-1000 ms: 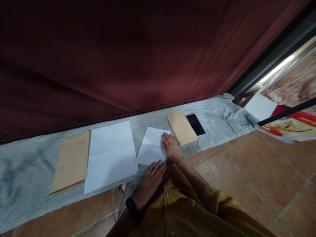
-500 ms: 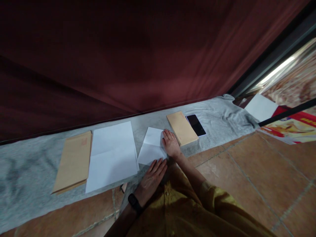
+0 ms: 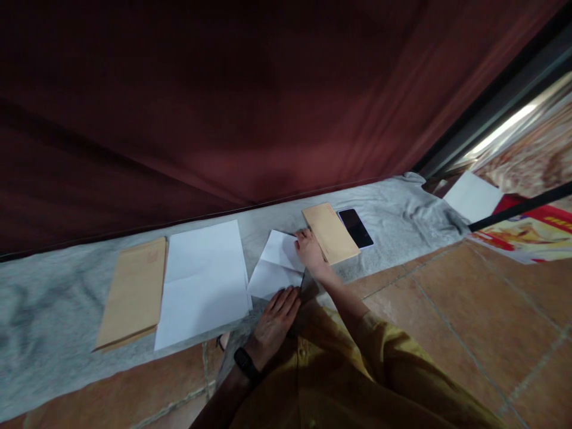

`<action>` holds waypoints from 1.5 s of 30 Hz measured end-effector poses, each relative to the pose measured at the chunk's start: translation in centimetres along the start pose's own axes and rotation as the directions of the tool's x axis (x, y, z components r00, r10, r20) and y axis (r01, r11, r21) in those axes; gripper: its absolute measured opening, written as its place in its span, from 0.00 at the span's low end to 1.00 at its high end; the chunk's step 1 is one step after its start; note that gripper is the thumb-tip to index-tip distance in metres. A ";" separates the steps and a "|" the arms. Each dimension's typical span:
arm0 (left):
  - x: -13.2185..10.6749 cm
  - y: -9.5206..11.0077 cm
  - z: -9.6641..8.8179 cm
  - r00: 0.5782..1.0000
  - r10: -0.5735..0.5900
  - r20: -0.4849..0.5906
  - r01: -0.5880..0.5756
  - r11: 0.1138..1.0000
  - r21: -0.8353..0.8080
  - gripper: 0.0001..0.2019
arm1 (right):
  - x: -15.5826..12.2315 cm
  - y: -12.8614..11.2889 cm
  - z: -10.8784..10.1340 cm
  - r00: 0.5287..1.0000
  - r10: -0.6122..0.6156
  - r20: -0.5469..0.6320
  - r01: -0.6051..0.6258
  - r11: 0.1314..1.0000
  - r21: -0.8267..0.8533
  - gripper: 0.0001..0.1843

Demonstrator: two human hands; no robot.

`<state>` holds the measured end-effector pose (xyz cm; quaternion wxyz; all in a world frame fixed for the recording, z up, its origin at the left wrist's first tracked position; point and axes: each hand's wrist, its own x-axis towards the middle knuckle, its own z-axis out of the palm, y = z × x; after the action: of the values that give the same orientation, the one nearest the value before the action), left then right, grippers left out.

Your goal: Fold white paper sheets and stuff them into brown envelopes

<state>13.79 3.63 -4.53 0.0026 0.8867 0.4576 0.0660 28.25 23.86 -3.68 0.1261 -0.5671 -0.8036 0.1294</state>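
A small creased sheet of white paper point(image 3: 279, 253) lies on the grey cloth in front of me, a fold line running across it. My left hand point(image 3: 274, 322), with a black band on the wrist, rests flat on its near edge, fingers stretched out. Curled at the far right corner, my right hand point(image 3: 309, 250) grips the paper's edge; its fingertips are partly hidden. Just right of that hand lies a brown envelope point(image 3: 331, 233), apparently a stack. Larger white sheets point(image 3: 203, 283) are spread to the left.
Brown envelopes point(image 3: 134, 292) lie farther left on the grey cloth point(image 3: 40, 322). A dark phone point(image 3: 355, 228) sits beside the right envelope. A dark red curtain point(image 3: 250, 119) hangs behind. At far right are a dark bar and a red and yellow printed sheet point(image 3: 531, 232).
My right hand has gone from lying flat on the paper to curled fingers at its edge. The paper's right side has lifted a little along the crease. My left hand has barely moved.
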 end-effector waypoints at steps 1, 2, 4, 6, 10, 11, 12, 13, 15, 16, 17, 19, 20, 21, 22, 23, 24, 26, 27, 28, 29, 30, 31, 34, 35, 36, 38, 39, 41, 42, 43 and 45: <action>0.0 -0.1 0.0 1.000 -0.001 -0.001 0.001 1.000 -0.004 0.27 | 0.2 0.2 0.0 1.000 0.007 -0.003 -0.007 1.000 0.004 0.17; 0.0 -0.2 -0.1 1.000 -0.004 -0.003 0.004 1.000 -0.009 0.27 | 0.4 0.4 -0.1 1.000 0.013 -0.006 -0.013 1.000 0.007 0.17; 0.1 -0.4 -0.2 1.000 -0.017 -0.006 0.017 1.000 -0.020 0.26 | 0.7 0.7 -0.2 1.000 0.024 -0.013 -0.023 1.000 0.013 0.17; 0.3 -0.6 -0.4 0.999 -0.035 -0.007 0.035 0.999 -0.032 0.25 | 0.9 0.8 -0.5 0.999 0.027 -0.031 -0.026 0.999 0.025 0.18; 0.7 -0.7 -0.3 0.998 -0.058 -0.005 0.058 0.997 -0.057 0.25 | 1.3 0.6 -1.0 0.998 -0.011 -0.063 0.014 0.999 0.046 0.19; 0.8 -0.6 -0.3 0.998 -0.065 -0.005 0.064 0.996 -0.057 0.26 | 1.3 0.5 -1.1 0.997 -0.024 -0.067 0.027 0.998 0.048 0.19; 0.8 -0.5 -0.2 0.997 -0.074 -0.005 0.074 0.996 -0.054 0.26 | 1.2 0.4 -1.0 0.996 -0.040 -0.074 0.044 0.998 0.055 0.19; 0.9 -0.4 -0.1 0.996 -0.085 -0.005 0.085 0.995 -0.049 0.26 | 0.9 0.3 -0.9 0.995 -0.056 -0.085 0.062 0.995 0.072 0.19; 0.9 -0.1 0.2 0.994 -0.107 -0.007 0.107 0.993 -0.041 0.25 | -0.4 -0.1 -0.5 0.988 -0.096 -0.118 0.112 0.984 0.139 0.21; 0.8 0.0 0.4 0.993 -0.116 -0.011 0.116 0.993 -0.037 0.24 | -1.4 -0.3 -0.1 0.984 -0.112 -0.136 0.136 0.972 0.189 0.22; 0.8 0.1 0.6 0.992 -0.123 -0.014 0.123 0.992 -0.033 0.24 | -2.7 -0.5 0.2 0.980 -0.131 -0.148 0.164 0.958 0.235 0.22; 0.6 0.3 1.0 0.992 -0.127 -0.015 0.126 0.992 -0.019 0.23 | -5.8 -0.9 0.8 0.963 -0.233 -0.134 0.263 0.919 0.292 0.22; 0.5 0.3 1.2 0.992 -0.124 -0.011 0.124 0.992 -0.010 0.22 | -7.4 -1.1 1.0 0.948 -0.303 -0.099 0.318 0.899 0.300 0.22; 0.3 0.4 1.4 0.993 -0.118 -0.006 0.118 0.993 -0.003 0.22 | -9.0 -1.2 1.1 0.936 -0.344 -0.074 0.350 0.889 0.294 0.22; 0.2 0.4 1.5 0.994 -0.112 -0.001 0.112 0.994 0.002 0.22 | -10.4 -1.1 1.1 0.927 -0.372 -0.050 0.371 0.886 0.278 0.22; 0.1 0.4 1.7 0.994 -0.109 0.004 0.109 0.994 0.002 0.21 | -11.6 -1.0 1.0 0.915 -0.402 -0.019 0.393 0.882 0.259 0.23; -0.1 0.4 1.8 0.994 -0.107 0.007 0.107 0.994 -0.001 0.21 | -12.5 -0.9 0.9 0.907 -0.420 0.012 0.406 0.883 0.238 0.23; -0.4 0.3 1.9 0.994 -0.112 0.007 0.112 0.994 -0.012 0.22 | -13.6 -0.3 0.7 0.901 -0.432 0.043 0.415 0.887 0.201 0.24; -0.5 0.2 2.0 0.993 -0.115 0.005 0.115 0.993 -0.013 0.24 | -13.7 -0.1 0.6 0.901 -0.432 0.050 0.417 0.890 0.186 0.25; -0.7 0.2 2.1 0.993 -0.115 0.002 0.115 0.993 -0.011 0.25 | -13.7 0.2 0.5 0.901 -0.431 0.051 0.417 0.893 0.172 0.25; -0.8 0.1 2.1 0.994 -0.110 0.001 0.110 0.994 -0.005 0.26 | -13.6 0.5 0.4 0.902 -0.430 0.050 0.417 0.895 0.160 0.25; -1.0 0.1 2.2 0.995 -0.104 0.001 0.104 0.995 0.005 0.28 | -13.4 0.7 0.4 0.902 -0.428 0.049 0.418 0.896 0.150 0.26; -1.1 0.1 2.2 0.995 -0.099 0.002 0.099 0.995 0.019 0.29 | -13.1 0.8 0.4 0.904 -0.426 0.047 0.416 0.899 0.140 0.26; -1.5 0.2 2.2 0.996 -0.094 0.007 0.094 0.993 0.073 0.32 | -12.4 1.1 0.4 0.910 -0.413 0.036 0.407 0.906 0.115 0.26; -1.5 0.2 2.1 0.996 -0.095 0.004 0.094 0.991 0.090 0.32 | -12.1 1.2 0.4 0.913 -0.407 0.029 0.402 0.909 0.108 0.26; -1.6 0.2 2.0 0.996 -0.093 0.000 0.093 0.990 0.106 0.32 | -11.9 1.2 0.3 0.917 -0.398 0.021 0.395 0.913 0.099 0.26; -1.7 0.2 1.7 0.996 -0.089 -0.002 0.089 0.988 0.128 0.32 | -11.4 1.3 0.2 0.926 -0.379 0.003 0.377 0.923 0.080 0.26; -1.7 0.2 1.5 0.996 -0.089 -0.002 0.088 0.987 0.135 0.32 | -11.2 1.4 0.2 0.931 -0.366 -0.005 0.365 0.929 0.068 0.26; -1.7 0.1 1.2 0.996 -0.088 -0.003 0.087 0.986 0.140 0.32 | -10.6 1.4 0.2 0.942 -0.336 -0.018 0.336 0.941 0.042 0.27; -1.7 0.0 1.0 0.996 -0.087 -0.002 0.087 0.986 0.140 0.32 | -10.4 1.4 0.3 0.948 -0.318 -0.025 0.319 0.947 0.028 0.27; -1.8 0.0 0.9 0.997 -0.084 -0.001 0.083 0.987 0.139 0.32 | -10.1 1.4 0.3 0.954 -0.298 -0.031 0.299 0.954 0.016 0.27; -1.9 -0.2 0.8 0.997 -0.072 0.006 0.071 0.988 0.137 0.33 | -9.6 1.4 0.5 0.965 -0.259 -0.043 0.259 0.966 -0.007 0.27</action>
<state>12.63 2.30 -5.58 -0.0532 0.8681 0.4926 0.0295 32.42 15.19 -5.21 0.1591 -0.4598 -0.8680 0.0991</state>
